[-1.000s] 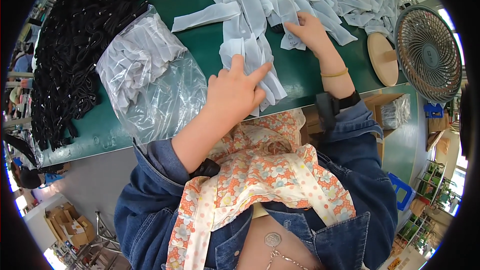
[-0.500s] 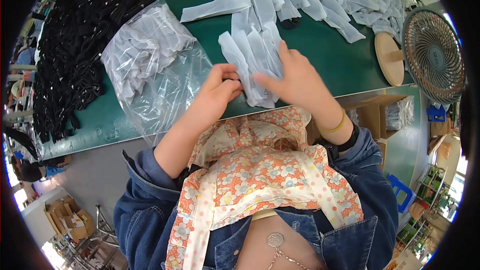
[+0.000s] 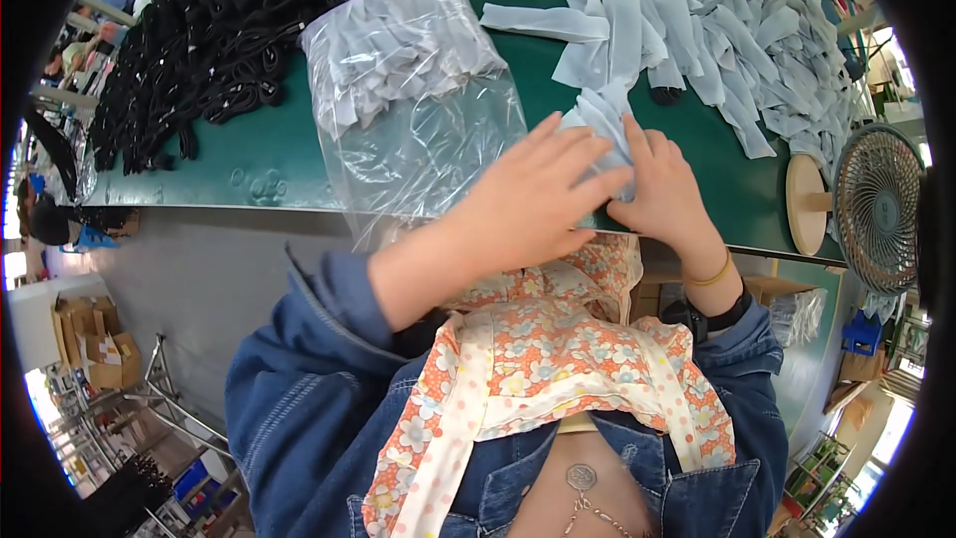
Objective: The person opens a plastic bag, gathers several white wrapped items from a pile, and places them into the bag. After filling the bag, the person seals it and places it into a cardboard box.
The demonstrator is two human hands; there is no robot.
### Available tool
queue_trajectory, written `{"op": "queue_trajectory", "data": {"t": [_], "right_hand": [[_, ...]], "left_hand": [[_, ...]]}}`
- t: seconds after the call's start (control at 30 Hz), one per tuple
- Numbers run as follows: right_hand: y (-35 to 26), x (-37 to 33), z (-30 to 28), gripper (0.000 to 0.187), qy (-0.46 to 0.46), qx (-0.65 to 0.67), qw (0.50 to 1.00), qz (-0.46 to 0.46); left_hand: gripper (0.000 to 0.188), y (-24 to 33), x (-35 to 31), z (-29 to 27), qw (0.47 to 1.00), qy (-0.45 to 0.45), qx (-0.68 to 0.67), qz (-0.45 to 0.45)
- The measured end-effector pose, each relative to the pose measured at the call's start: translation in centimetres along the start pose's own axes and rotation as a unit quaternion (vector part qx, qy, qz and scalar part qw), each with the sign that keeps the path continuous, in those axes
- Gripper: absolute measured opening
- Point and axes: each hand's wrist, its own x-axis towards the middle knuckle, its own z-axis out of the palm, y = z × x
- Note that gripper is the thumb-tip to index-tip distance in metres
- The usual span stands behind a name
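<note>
A gathered bundle of pale grey-blue translucent pouches [image 3: 604, 118] is between my two hands near the table's front edge. My left hand [image 3: 533, 194] reaches across its near left side, fingers stretched and spread over it, thumb apart. Along the right side, my right hand [image 3: 665, 184] is closed round the bundle, its thumb low at the near end. Part of the bundle is hidden under my fingers. To the left lies a clear plastic bag [image 3: 418, 144] with many similar pale pouches [image 3: 398, 45] packed in its far half.
A heap of black cords or straps [image 3: 214, 35] covers the far left of the green table [image 3: 274, 154]. Loose pale pouches [image 3: 732, 50] are piled at the far right. A round fan [image 3: 881, 199] on a disc base [image 3: 805, 204] stands at the right edge.
The fanned-out pouches are now drawn together into a narrower, tilted bundle. My left hand has moved from beside them to over them, and my right hand has closed on their right side.
</note>
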Motion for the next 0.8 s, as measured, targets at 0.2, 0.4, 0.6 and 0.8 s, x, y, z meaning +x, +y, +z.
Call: {"op": "queue_trajectory", "data": {"t": [0.2, 0.4, 0.6, 0.8], "right_hand": [[6.1, 0.6, 0.2, 0.087, 0.028, 0.17, 0.985, -0.016], [4.9, -1.6, -3.0, 0.087, 0.006, 0.591, 0.807, 0.004], [-6.1, -2.0, -0.2, 0.073, -0.12, 0.407, 0.884, -0.196], [-8.0, 8.2, 2.0, 0.074, 0.175, 0.189, 0.966, 0.009]], "left_hand": [[0.054, -3.3, -10.2, -3.2, 0.982, 0.04, 0.087, -0.16], [0.025, -5.0, -11.7, -2.4, 0.972, 0.076, 0.177, -0.135], [0.011, -3.3, -5.6, -4.1, 0.964, 0.168, 0.015, -0.207], [0.006, -1.2, -2.3, -3.3, 0.972, 0.169, 0.14, -0.084]]}}
